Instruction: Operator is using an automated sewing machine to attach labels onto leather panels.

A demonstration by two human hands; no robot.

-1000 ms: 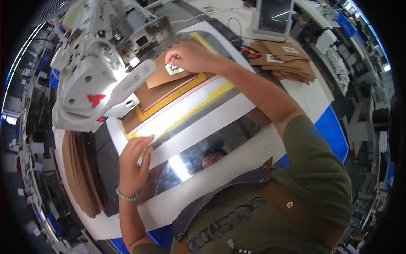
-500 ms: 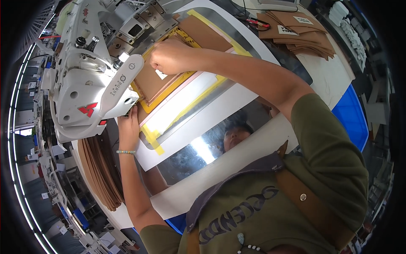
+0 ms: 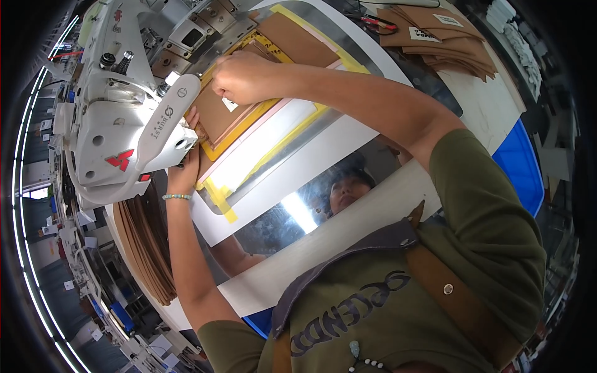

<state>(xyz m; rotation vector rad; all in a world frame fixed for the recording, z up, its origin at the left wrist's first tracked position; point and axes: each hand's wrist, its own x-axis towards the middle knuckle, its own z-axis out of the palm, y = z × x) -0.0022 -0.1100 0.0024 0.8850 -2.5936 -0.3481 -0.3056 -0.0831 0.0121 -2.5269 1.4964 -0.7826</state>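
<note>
My right hand [image 3: 245,78] is curled over a brown panel [image 3: 221,124], fingers pinched on a small white label [image 3: 229,105] that is partly hidden beneath them. The panel lies inside a yellow frame [image 3: 216,149] on a taped plate [image 3: 367,84], a white strip running along its near side. Farther left, my left hand [image 3: 183,171] reaches up behind the white sewing machine head [image 3: 115,137]; its fingertips show stretched out at the panel's left edge, and the middle of its fingers is hidden by the machine.
Brown labelled pieces [image 3: 451,50] are stacked at back right beside red-handled cutters [image 3: 385,25]. A fanned brown stack [image 3: 140,248] sits at left. A reflective sheet [image 3: 261,233] lies along the near side of the worktable [image 3: 500,112]; a blue bin [image 3: 519,165] is at right.
My left hand has moved up from the plate's near left corner to behind the machine head. My right hand has shifted left and slightly down over the brown panel, with the label.
</note>
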